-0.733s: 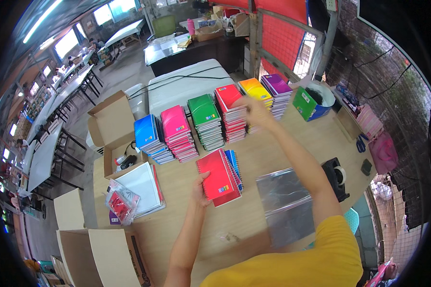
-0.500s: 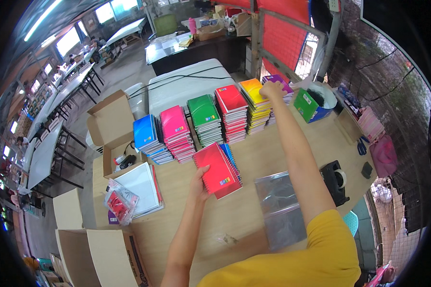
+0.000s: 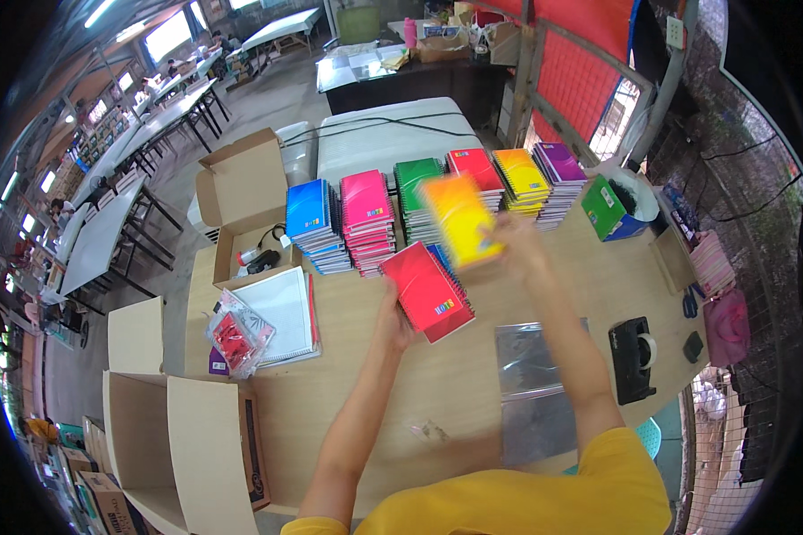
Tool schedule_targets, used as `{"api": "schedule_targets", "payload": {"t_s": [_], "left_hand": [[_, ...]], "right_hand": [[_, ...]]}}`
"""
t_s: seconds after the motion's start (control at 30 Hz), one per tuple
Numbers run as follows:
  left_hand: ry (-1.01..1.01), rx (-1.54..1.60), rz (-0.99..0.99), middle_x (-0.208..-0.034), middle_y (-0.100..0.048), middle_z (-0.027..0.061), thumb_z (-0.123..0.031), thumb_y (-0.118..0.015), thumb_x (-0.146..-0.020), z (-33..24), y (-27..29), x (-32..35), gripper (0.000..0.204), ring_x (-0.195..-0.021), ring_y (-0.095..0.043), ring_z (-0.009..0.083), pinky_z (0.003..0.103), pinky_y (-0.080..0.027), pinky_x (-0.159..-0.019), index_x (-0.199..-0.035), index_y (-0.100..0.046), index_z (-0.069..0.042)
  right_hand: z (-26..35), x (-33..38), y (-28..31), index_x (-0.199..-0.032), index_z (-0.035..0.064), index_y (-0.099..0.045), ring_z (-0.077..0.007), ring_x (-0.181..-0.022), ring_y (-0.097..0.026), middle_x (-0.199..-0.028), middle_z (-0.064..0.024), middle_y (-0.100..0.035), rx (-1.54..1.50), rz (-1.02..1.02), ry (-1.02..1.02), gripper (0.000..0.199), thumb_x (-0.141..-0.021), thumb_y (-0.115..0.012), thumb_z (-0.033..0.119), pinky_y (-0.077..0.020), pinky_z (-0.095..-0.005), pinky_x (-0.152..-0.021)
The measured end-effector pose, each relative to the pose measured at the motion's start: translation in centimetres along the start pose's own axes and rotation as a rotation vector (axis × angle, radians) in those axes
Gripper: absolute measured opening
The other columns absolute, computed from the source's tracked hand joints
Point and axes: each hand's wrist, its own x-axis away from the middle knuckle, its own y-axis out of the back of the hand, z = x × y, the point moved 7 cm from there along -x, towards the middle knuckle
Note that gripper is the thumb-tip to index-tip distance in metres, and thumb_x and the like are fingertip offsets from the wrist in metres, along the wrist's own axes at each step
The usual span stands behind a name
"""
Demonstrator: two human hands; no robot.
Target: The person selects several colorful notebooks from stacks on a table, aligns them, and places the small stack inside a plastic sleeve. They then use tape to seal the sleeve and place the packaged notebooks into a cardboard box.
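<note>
My left hand (image 3: 396, 319) grips a small bunch of spiral notebooks by the left edge, with a red notebook (image 3: 424, 283) on top and a blue one showing behind it. A yellow notebook (image 3: 459, 214), smeared by motion, is pinched in my right hand (image 3: 519, 242) just above and to the right of that bunch. Behind them stand neat stacks in a row: blue notebooks (image 3: 309, 207), pink notebooks (image 3: 366, 201), green notebooks (image 3: 417, 176), red notebooks (image 3: 475, 167), yellow notebooks (image 3: 521, 174) and purple notebooks (image 3: 561, 163). The held yellow notebook partly hides the green and red stacks.
Clear plastic sleeves (image 3: 537, 428) lie under my right forearm, with a black tape dispenser (image 3: 632, 366) beyond. An open carton (image 3: 207, 446) stands at the near left. Left of the stacks are an open cardboard box (image 3: 241, 187) and a white pad (image 3: 285, 308). A green box (image 3: 608, 209) sits far right.
My right hand has come back from the yellow and purple stacks toward my left hand, bringing a yellow notebook. My left hand keeps its hold on the bunch. The whole view has shifted.
</note>
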Motion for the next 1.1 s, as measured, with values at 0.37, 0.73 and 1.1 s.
{"api": "schedule_targets", "payload": {"t_s": [0.37, 0.73, 1.1], "left_hand": [[0.025, -0.196, -0.086, -0.116, -0.063, 0.0167, -0.011, -0.065, -0.087, 0.0, 2.7, 1.4, 0.044, -0.105, -0.065, 0.0307, 0.045, -0.054, -0.093, -0.126, -0.05, 0.002], [0.028, -0.302, -0.07, -0.119, -0.063, 0.0155, -0.015, -0.064, -0.09, -2.5, 4.0, 2.0, 0.046, -0.105, -0.065, 0.0287, 0.044, -0.054, -0.093, -0.129, -0.048, 0.001], [0.346, -0.267, -0.074, -0.121, -0.061, 0.0156, -0.025, -0.066, -0.09, 5.5, 3.0, 3.0, 0.055, -0.102, -0.065, 0.0292, 0.041, -0.055, -0.088, -0.135, -0.045, -0.002]], "right_hand": [[5.2, -1.1, -10.9, -0.106, 0.0015, -0.065, -0.0331, -0.11, -0.054, -0.11, -0.0156, -0.058, 1.188, -0.168, 1.081, 0.026, -0.08, -0.065, 0.005, -0.0438, -0.0426, -0.095], [9.7, 2.7, -8.0, -0.087, 0.0033, -0.072, -0.025, -0.092, -0.065, -0.092, -0.0098, -0.068, 0.12, 0.301, 0.724, 0.018, -0.077, -0.061, -0.007, -0.0502, -0.0338, -0.085], [4.2, 5.0, -6.8, -0.086, 0.0155, -0.076, -0.0246, -0.117, -0.052, -0.121, -0.0117, -0.058, 0.405, 0.636, 0.754, 0.01, -0.079, -0.07, 0.019, -0.0391, -0.0392, -0.1]]}}
